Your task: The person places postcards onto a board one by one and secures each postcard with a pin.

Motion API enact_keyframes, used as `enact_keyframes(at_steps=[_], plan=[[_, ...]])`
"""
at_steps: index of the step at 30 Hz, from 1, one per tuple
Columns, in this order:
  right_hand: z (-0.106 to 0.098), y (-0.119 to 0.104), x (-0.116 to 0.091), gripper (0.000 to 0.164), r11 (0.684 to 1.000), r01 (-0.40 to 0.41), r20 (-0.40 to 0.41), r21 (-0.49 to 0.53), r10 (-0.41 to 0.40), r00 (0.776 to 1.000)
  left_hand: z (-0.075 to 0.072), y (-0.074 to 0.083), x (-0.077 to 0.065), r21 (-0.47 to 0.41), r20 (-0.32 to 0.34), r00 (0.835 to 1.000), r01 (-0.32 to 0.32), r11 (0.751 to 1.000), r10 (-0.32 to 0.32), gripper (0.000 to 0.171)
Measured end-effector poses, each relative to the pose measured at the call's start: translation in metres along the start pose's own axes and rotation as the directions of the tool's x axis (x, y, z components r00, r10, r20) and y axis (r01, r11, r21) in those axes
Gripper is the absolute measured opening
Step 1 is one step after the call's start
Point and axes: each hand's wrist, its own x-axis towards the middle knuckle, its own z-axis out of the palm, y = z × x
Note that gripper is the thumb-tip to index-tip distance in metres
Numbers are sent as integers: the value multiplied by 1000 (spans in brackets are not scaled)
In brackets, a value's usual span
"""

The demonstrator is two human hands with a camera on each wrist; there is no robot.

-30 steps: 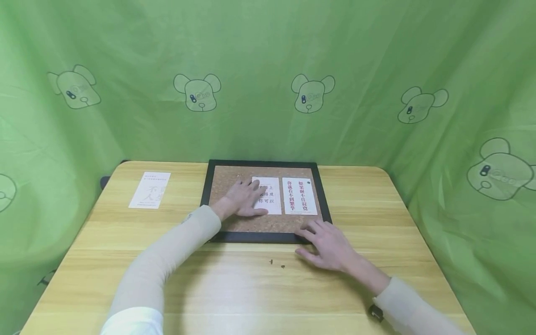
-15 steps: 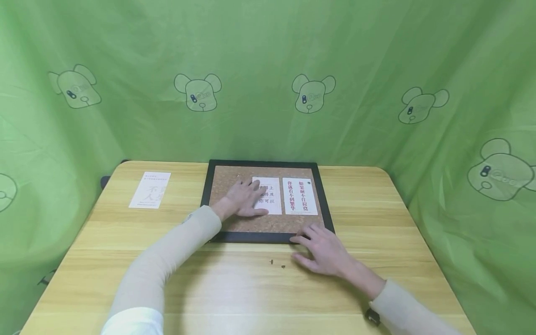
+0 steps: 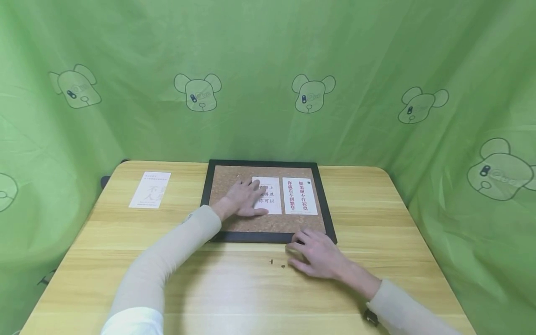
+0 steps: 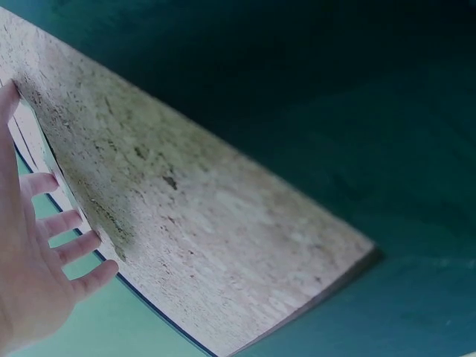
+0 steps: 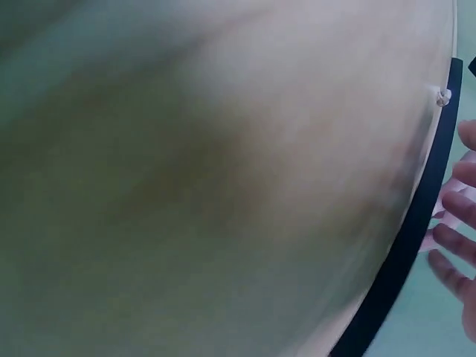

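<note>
My left hand (image 3: 244, 199), fingers spread, lies on a white card (image 3: 271, 204) with dark writing, covering its left side. The card rests on a black-framed cork board (image 3: 234, 224). In the left wrist view the same hand's fingertips (image 4: 88, 239) reach the card's edge over the cork. My right hand (image 3: 316, 253) hovers by the board's front frame, its fingers loosely bent and nothing visible between them. Just left of its thumb, two small thumbtacks (image 3: 271, 261) lie on the wooden table. To the right on the board is a red-lettered card (image 3: 300, 204), a dark tack (image 3: 309, 183) at its top corner.
Another white card (image 3: 149, 190) with pale lettering lies at the table's far left. A green curtain (image 3: 259, 125) printed with bear heads surrounds the wooden table (image 3: 234, 298) on the back and sides. The black frame (image 3: 255, 237) forms a raised border round the cork.
My right hand has moved left and slightly toward me, from the frame's front right corner to beside the loose thumbtacks. The left hand has stayed on the card.
</note>
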Motion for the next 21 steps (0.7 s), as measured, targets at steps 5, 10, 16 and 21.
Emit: enact_keyframes(at_steps=[5,10,16,21], plan=[[0,-2,1,34,1000,25,29,-12,-25,999,0,0,0,2,16,1000,4,1000,-4,94],[-1,-4,3,33,999,49,26,-13,-49,998,-1,0,1,-6,27,1000,9,1000,-9,95],[0,-6,5,31,996,83,51,-14,-82,995,-1,0,0,-25,21,1000,11,1000,-11,94],[2,-6,6,28,994,109,50,-32,-107,993,-1,0,-1,-40,12,1000,9,999,-9,94]])
